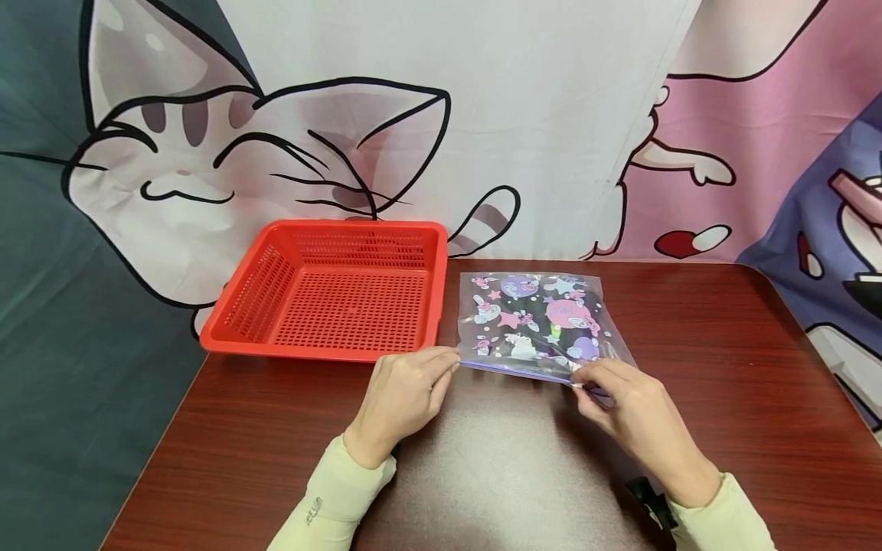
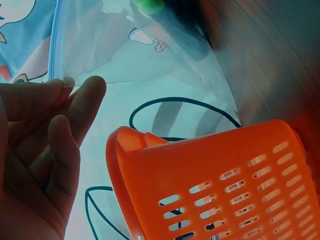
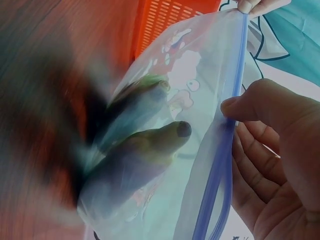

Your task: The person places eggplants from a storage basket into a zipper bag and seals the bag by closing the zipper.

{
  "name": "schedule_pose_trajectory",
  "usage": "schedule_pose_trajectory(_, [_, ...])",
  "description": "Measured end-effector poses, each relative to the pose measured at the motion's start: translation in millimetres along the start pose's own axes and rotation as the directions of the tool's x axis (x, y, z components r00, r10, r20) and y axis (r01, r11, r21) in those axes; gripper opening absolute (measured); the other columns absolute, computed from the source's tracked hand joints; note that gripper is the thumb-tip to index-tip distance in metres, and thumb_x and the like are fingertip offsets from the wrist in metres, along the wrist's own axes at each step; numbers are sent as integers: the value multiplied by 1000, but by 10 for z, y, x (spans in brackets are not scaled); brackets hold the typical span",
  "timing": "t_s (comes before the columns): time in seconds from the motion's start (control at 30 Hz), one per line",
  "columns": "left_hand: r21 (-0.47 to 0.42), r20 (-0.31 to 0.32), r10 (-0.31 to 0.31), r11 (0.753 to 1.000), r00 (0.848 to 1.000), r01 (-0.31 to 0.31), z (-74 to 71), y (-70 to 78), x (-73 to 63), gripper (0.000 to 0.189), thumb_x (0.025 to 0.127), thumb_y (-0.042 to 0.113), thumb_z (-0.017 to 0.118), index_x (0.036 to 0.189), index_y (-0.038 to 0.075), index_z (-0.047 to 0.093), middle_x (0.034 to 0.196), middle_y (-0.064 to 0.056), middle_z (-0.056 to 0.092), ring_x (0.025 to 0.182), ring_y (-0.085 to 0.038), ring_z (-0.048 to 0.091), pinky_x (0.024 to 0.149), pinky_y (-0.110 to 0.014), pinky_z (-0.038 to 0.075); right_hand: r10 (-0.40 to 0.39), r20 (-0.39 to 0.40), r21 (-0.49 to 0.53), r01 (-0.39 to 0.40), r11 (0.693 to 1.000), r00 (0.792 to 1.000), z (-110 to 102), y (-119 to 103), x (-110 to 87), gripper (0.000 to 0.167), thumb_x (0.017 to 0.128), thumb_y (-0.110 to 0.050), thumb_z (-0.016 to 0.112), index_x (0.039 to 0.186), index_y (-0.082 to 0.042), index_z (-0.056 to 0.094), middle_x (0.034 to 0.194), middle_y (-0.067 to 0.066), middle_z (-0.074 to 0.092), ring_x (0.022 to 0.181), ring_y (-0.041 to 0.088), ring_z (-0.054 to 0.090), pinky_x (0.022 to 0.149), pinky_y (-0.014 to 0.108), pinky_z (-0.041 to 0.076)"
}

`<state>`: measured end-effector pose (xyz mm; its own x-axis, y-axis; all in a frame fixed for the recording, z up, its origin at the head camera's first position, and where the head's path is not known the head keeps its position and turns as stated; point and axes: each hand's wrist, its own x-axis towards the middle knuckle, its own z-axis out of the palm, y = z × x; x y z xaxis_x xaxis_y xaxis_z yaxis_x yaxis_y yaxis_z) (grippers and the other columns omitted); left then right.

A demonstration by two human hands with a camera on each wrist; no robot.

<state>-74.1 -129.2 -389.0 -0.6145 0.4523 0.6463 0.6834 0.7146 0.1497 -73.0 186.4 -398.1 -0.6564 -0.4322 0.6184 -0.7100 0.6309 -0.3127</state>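
A clear zip-lock bag (image 1: 510,295) with pink, purple and white cartoon prints is held over the table, its blue-purple zip edge (image 1: 510,372) toward me. My left hand (image 1: 411,392) pinches the left end of that edge between thumb and fingers. Further right, my right hand (image 1: 637,417) pinches the same edge, thumb on one face and fingers behind. In the right wrist view, two zip strips (image 3: 212,190) lie apart beyond the right thumb. Inside the bag show two long, dark, rounded things, one with a blunt dark tip (image 3: 137,160), the other greenish (image 3: 135,112); their kind is unclear.
A red perforated plastic basket (image 1: 351,306) stands at the back left, close by the bag and my left hand. The brown wooden table (image 1: 730,360) extends to the right. Behind it hangs a cartoon-printed cloth (image 1: 551,115).
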Motion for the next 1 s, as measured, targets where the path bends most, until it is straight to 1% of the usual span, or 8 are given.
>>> schedule_pose_trajectory(0.17, [3, -9, 2, 1000, 1000, -2, 5, -5, -5, 14, 86, 8, 67, 95, 11, 77, 97, 3, 75, 74, -11, 72, 52, -29, 53, 3, -2, -8, -3, 1000, 1000, -4, 3, -18, 41, 102, -44, 46, 87, -15, 71, 85, -8, 67, 72, 7, 62, 66, 23, 49])
schedule_pose_trajectory(0.43, [-1, -7, -19, 1000, 1000, 19, 10, -18, -1, 14, 90, 10, 64, 95, 11, 78, 95, 4, 75, 72, -11, 72, 51, -29, 52, 20, 1, -18, -20, 1000, 1000, -35, 18, -40, 42, 101, -45, 45, 86, -15, 70, 87, -6, 68, 75, 9, 63, 69, 21, 49])
schedule_pose_trajectory(0.63, [4, -22, -10, 1000, 1000, 11, 13, -28, 6, 14, 90, 9, 65, 95, 12, 78, 94, 4, 75, 71, -9, 71, 49, -27, 50, 22, 13, 1, -22, 1000, 1000, -51, 40, -46, 24, 94, -32, 54, 87, -15, 71, 88, -6, 68, 75, 10, 63, 69, 20, 49])
schedule_pose_trajectory(0.7, [2, -20, -14, 1000, 1000, 14, 11, -30, 6, 14, 90, 9, 65, 95, 12, 78, 95, 4, 75, 71, -9, 72, 48, -27, 50, 22, 12, 3, -22, 1000, 1000, -53, 45, -48, 24, 94, -31, 54, 87, -15, 71, 87, -6, 68, 75, 10, 63, 69, 20, 49])
schedule_pose_trajectory(0.77, [-1, -13, -23, 1000, 1000, 23, 8, -31, 7, 14, 90, 9, 65, 95, 12, 78, 95, 4, 75, 71, -9, 72, 48, -27, 49, 23, 10, -4, -23, 1000, 1000, -53, 46, -51, 27, 95, -34, 53, 87, -15, 71, 87, -6, 69, 75, 10, 63, 69, 21, 49])
schedule_pose_trajectory(0.87, [-1, -7, -29, 1000, 1000, 29, 4, -29, 7, 14, 90, 10, 65, 95, 12, 78, 95, 4, 75, 69, -10, 71, 47, -27, 48, 24, 10, -8, -23, 1000, 1000, -56, 49, -61, 21, 93, -30, 57, 88, -15, 71, 87, -5, 68, 73, 10, 62, 67, 21, 48])
schedule_pose_trajectory(0.93, [-2, -9, -28, 1000, 1000, 28, 2, -29, 7, 13, 90, 10, 66, 95, 11, 78, 95, 4, 75, 70, -10, 71, 47, -27, 48, 25, 12, -9, -25, 1000, 1000, -62, 53, -70, 10, 88, -24, 64, 89, -15, 71, 87, -5, 68, 72, 10, 61, 65, 21, 48])
schedule_pose_trajectory(1.0, [-2, -15, -25, 1000, 1000, 25, 0, -31, 7, 13, 90, 10, 67, 95, 11, 79, 95, 3, 76, 71, -10, 72, 47, -27, 49, 24, 13, -13, -24, 1000, 1000, -71, 60, -80, 8, 83, -17, 67, 90, -15, 71, 88, -5, 69, 72, 11, 61, 65, 22, 48])
